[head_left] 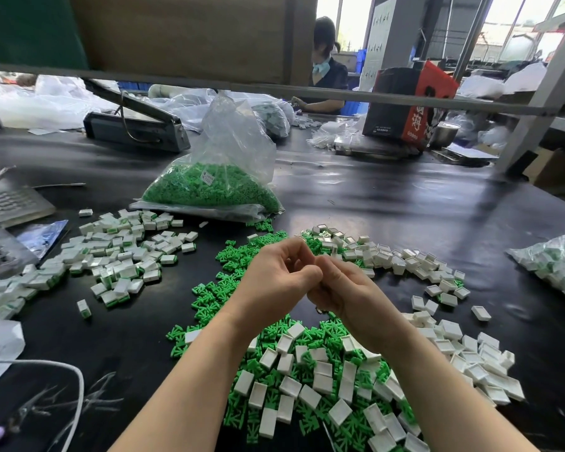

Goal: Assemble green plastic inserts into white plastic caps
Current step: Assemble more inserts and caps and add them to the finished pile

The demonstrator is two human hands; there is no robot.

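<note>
Both hands meet above the tabletop (405, 203), left hand (274, 278) and right hand (343, 288) curled fingertip to fingertip, whatever their grip holds hidden from me, while loose green inserts (216, 288) and white caps (323, 383) lie directly beneath, equally near either hand.

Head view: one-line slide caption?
Both hands meet above loose green inserts and white caps, finished pieces piled left.

We see bright daylight from the windows (516, 31) at the back, overexposed. The dark surface (388, 197) shows soft glare. The edges bend from the wide lens; the far background is slightly blurred.
</note>
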